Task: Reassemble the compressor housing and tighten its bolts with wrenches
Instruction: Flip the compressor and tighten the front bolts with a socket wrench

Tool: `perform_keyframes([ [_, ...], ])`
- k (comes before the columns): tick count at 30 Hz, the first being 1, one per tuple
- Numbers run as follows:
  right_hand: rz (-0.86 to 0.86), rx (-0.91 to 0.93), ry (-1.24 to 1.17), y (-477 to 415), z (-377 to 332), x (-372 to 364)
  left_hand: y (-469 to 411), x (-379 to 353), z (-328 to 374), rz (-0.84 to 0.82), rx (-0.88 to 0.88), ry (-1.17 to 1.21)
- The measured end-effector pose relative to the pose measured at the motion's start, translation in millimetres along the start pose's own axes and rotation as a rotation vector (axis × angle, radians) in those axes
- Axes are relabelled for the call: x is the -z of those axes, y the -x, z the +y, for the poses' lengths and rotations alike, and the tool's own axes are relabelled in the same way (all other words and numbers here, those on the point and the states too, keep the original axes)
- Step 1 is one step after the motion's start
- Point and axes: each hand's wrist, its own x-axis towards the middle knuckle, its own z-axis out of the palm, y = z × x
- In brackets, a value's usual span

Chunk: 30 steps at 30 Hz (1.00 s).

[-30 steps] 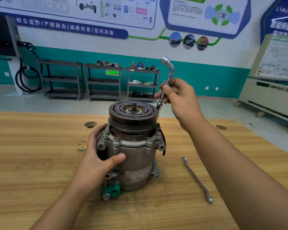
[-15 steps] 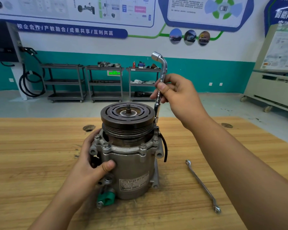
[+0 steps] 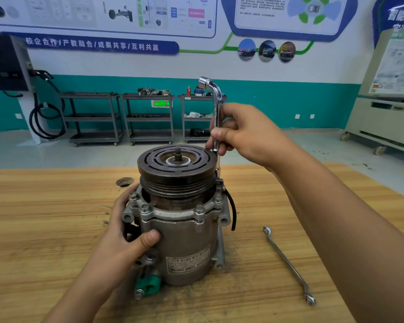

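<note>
Grey carts [image 3: 92,116] line the far teal wall [image 3: 278,108]. On the wooden worktop [image 3: 44,229], the left hand [image 3: 124,238] grips the upright compressor [image 3: 187,231] at centre. The right hand [image 3: 245,134] pinches an L-shaped socket wrench [image 3: 216,113] standing on its right flange. A spanner [image 3: 287,264] lies further right.

The compressor [image 3: 184,234] is dull grey cast metal, its pulley [image 3: 176,167] dark and matt. Both wrenches, L-socket [image 3: 216,96] and ring spanner [image 3: 287,264], are glossy chrome. The table [image 3: 44,229] is grainy wood.
</note>
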Motion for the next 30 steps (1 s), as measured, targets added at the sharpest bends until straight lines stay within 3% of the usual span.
perform_keyframes([
  [12,0.258,-0.039,0.013,5.9,0.9,-20.6,0.1,0.2,0.2,0.028,-0.005,-0.003],
  [17,0.283,-0.021,-0.056,12.6,-0.4,-14.9,1.9,-3.7,2.5,0.042,-0.044,-0.048],
  [22,0.451,-0.013,-0.105,17.4,-7.6,0.9,4.8,-6.4,1.5,0.090,-0.058,-0.095],
  [27,0.422,-0.053,-0.052,42.8,-9.7,1.4,9.6,-11.2,4.1,0.155,-0.043,-0.140],
  [30,0.361,-0.181,0.088,70.0,-4.4,-2.8,12.6,-13.9,8.0,0.189,-0.019,-0.157],
])
